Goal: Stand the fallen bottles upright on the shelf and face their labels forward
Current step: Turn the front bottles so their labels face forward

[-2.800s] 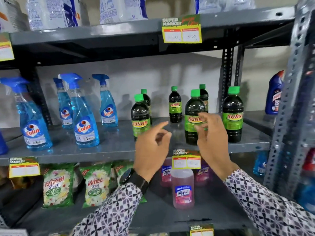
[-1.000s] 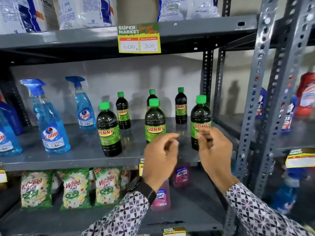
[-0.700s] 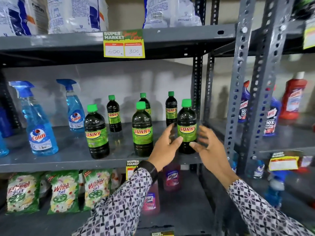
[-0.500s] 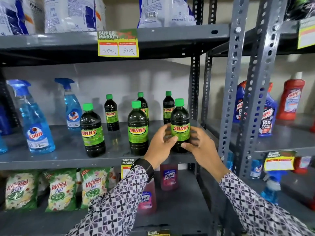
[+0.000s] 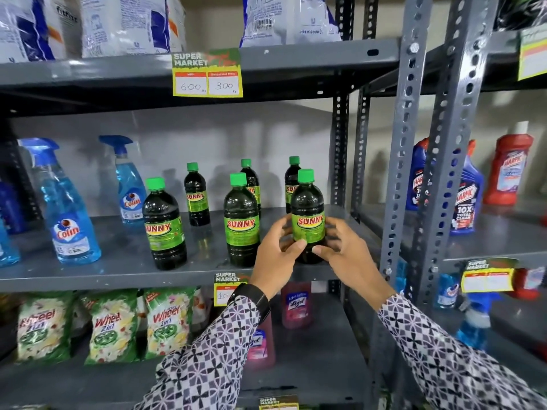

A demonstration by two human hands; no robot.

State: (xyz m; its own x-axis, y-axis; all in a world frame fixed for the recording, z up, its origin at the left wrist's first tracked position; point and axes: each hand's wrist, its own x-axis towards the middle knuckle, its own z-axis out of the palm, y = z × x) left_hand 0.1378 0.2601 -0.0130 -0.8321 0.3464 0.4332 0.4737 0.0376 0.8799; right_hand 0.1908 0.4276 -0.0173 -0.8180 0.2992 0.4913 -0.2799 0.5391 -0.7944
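The fingers [image 5: 297, 247] of the left hand [image 5: 276, 255] and the right hand [image 5: 344, 255] wrap around the low part of one dark bottle [image 5: 307, 216] and hold it. It stands between them, right of middle in the frame, on the shelf [image 5: 88, 276]. Turn it slowly, keep its bottom flat, and stop when its label [image 5: 309, 227] looks straight out.

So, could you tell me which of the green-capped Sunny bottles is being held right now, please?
The front-row Sunny bottle at the far right: the left hand and right hand clasp its lower half. The other five stand untouched.
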